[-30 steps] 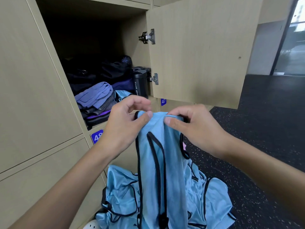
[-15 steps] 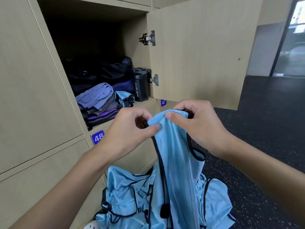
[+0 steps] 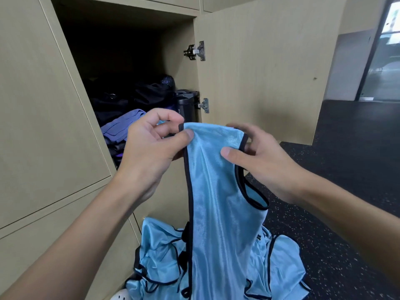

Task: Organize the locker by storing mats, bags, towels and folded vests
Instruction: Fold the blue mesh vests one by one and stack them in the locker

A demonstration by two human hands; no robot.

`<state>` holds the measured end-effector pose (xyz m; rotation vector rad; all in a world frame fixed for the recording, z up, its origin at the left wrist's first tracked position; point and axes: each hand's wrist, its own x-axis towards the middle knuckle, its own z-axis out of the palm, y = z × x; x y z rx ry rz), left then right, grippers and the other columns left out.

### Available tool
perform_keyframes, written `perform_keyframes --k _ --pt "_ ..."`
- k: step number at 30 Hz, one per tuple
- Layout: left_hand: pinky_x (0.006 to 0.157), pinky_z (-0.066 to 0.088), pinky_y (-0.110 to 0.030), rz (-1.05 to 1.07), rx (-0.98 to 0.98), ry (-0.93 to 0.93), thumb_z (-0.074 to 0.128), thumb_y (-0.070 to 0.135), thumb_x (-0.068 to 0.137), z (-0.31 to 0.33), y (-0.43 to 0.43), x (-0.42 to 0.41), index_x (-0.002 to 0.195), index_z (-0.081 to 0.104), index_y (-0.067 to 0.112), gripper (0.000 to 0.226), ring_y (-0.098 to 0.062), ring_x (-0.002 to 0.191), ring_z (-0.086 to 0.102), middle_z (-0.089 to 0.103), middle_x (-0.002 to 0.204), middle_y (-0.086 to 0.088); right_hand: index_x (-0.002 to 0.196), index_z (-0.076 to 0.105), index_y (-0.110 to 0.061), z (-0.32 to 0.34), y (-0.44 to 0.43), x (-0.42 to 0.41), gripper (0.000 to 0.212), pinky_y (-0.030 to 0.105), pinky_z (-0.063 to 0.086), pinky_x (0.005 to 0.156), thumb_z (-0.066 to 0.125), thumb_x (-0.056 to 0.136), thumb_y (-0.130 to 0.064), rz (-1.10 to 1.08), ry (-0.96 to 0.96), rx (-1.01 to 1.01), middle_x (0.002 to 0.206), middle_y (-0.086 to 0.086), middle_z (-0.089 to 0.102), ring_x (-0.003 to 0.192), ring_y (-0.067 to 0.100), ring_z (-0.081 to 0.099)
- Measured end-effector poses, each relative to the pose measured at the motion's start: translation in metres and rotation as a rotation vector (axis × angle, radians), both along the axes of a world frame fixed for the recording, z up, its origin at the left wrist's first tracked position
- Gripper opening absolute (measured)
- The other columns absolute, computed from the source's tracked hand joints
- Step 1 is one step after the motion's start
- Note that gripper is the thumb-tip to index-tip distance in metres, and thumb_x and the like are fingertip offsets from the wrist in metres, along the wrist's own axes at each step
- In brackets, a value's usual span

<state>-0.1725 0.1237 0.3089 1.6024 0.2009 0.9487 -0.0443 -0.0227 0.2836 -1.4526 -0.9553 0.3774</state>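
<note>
The step in hand looks like the folding of a vest: a light blue vest (image 3: 216, 191) with dark trim hangs in the middle of the frame, held up by its top edge in front of the open locker (image 3: 177, 72). The left hand (image 3: 149, 148) pinches the top left corner between thumb and forefinger. The right hand (image 3: 266, 163) pinches the right edge, thumb on the front of the cloth and fingers curled behind it. The top edge is drawn flat between them, and the lower part trails down into a heap (image 3: 160, 250) of like vests on the floor (image 3: 346, 169) at the bottom centre. Inside the locker, at centre left, lie a purple towel (image 3: 123, 124), dark bags (image 3: 151, 94) behind it and a black bottle (image 3: 185, 102) by the hinge side; the door (image 3: 259, 72) stands open to the right. The next move probably calls for lifting the vest clear of the heap, squaring its edges and folding it over before it goes on the shelf; the slippery cloth will likely want a firm pinch at both corners.
</note>
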Motion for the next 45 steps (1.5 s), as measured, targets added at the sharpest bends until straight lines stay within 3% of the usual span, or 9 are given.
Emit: perform_keyframes --k 3,7,20,23,28,33,37,41,45 --pt "0.073 0.052 -0.032 0.028 -0.085 -0.005 0.069 0.002 0.089 -0.005 -0.002 0.003 0.115 0.052 0.020 0.035 -0.018 0.074 0.065 0.074 0.082 -0.003 0.125 0.058 -0.014 -0.001 0.003 -0.003 0.031 0.037 0.059 0.085 0.061 0.095 -0.008 -0.017 -0.011 0.041 0.095 0.007 0.076 0.089 0.022 0.074" --pt "0.089 0.058 -0.037 -0.170 -0.170 0.207 0.075 0.013 0.079 -0.027 -0.008 0.007 0.140 0.036 0.020 0.073 -0.022 0.097 0.073 0.076 0.106 -0.005 0.129 0.051 -0.020 0.005 0.003 -0.005 0.038 0.028 0.057 0.067 0.060 0.095 -0.007 -0.040 0.095 0.138 0.082 0.002 0.076 0.077 0.018 0.074" --pt "0.102 0.050 -0.047 0.001 -0.122 0.131 0.069 0.013 0.090 -0.027 -0.002 0.007 0.150 0.018 0.034 0.082 -0.021 0.094 0.073 0.078 0.096 -0.005 0.146 0.023 -0.038 -0.003 0.001 0.006 0.081 0.074 0.042 0.087 0.070 0.088 -0.007 -0.020 -0.020 -0.095 0.097 0.019 0.073 0.079 0.042 0.061" --pt "0.095 0.054 -0.034 -0.173 -0.113 0.224 0.069 0.004 0.088 -0.040 -0.008 0.004 0.152 0.011 0.042 0.094 -0.017 0.097 0.073 0.078 0.099 -0.004 0.145 0.025 -0.039 -0.001 0.001 0.008 0.078 0.069 0.044 0.092 0.068 0.090 -0.006 -0.066 -0.023 -0.012 0.100 0.030 0.067 0.080 0.029 0.056" --pt "0.074 0.059 -0.030 -0.138 -0.092 0.035 0.062 -0.008 0.089 -0.033 -0.006 0.005 0.150 0.021 0.039 0.088 -0.022 0.082 0.073 0.076 0.092 -0.016 0.146 0.019 -0.047 -0.003 -0.008 0.018 0.092 0.047 0.055 0.084 0.075 0.084 -0.010 0.022 -0.033 -0.130 0.088 0.006 0.075 0.079 0.025 0.067" --pt "0.083 0.059 -0.034 -0.043 -0.067 -0.001 0.074 0.006 0.086 -0.036 0.004 0.006 0.144 0.030 0.044 0.082 -0.020 0.094 0.072 0.074 0.105 -0.014 0.147 0.021 -0.038 -0.006 -0.007 0.013 0.084 0.048 0.057 0.086 0.067 0.088 0.000 0.143 -0.026 -0.197 0.099 0.011 0.076 0.092 0.037 0.071" --pt "0.105 0.048 -0.034 -0.167 0.041 0.182 0.089 0.018 0.071 -0.056 0.002 0.008 0.141 0.028 0.063 0.103 -0.001 0.135 0.045 0.036 0.151 0.024 0.146 0.021 -0.041 -0.002 -0.004 0.009 0.081 0.044 0.056 0.087 0.064 0.091 0.000 0.117 -0.045 -0.086 0.093 0.012 0.075 0.079 0.034 0.066" --pt "0.109 0.044 -0.045 -0.173 0.058 0.139 0.092 0.029 0.062 -0.055 0.003 0.014 0.136 0.035 0.065 0.100 -0.021 0.143 0.039 0.038 0.154 0.014 0.149 0.018 -0.038 -0.003 -0.004 0.010 0.085 0.029 0.058 0.073 0.065 0.090 0.002 0.063 -0.051 -0.025 0.083 0.004 0.075 0.071 0.016 0.067" --pt "0.112 0.034 -0.026 -0.041 0.152 0.143 0.091 0.022 0.069 -0.054 -0.009 0.018 0.140 0.036 0.055 0.096 0.027 0.127 0.027 0.036 0.129 0.048 0.147 0.020 -0.040 -0.006 -0.002 0.009 0.084 0.025 0.055 0.071 0.067 0.089 -0.001 0.072 -0.072 -0.055 0.080 0.000 0.074 0.068 0.013 0.066"
